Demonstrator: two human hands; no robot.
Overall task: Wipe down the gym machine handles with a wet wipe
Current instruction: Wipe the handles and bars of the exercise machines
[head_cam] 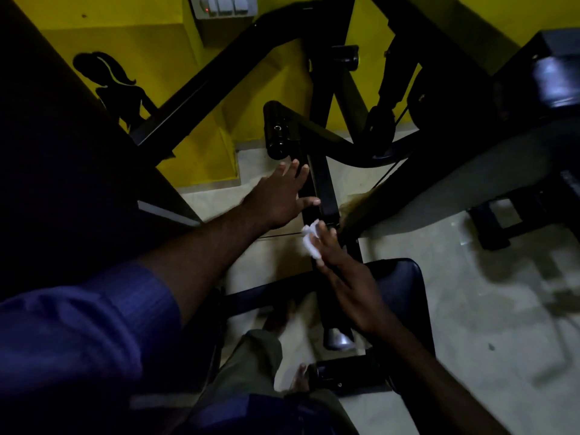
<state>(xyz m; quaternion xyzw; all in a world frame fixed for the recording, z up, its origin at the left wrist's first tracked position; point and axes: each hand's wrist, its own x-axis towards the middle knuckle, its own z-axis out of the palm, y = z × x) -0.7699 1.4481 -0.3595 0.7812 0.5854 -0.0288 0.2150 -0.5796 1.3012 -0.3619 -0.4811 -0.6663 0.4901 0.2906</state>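
A black gym machine fills the middle of the view, with a square black frame bar (324,189) running toward me and a round padded handle roller (276,133) at its far end. My left hand (282,196) reaches forward with fingers spread, its fingertips at the bar just below the roller. My right hand (342,277) lies flat along the lower bar, pressing a crumpled white wet wipe (310,241) against it with the fingertips. A second black handle grip (339,372) shows near my feet.
A black padded seat (405,284) sits right of my right hand. A dark bench pad (62,167) fills the left side. A yellow wall (141,36) with a switch panel (224,4) is behind. Pale tiled floor (470,309) spreads to the right, with another black pad (555,80) at upper right.
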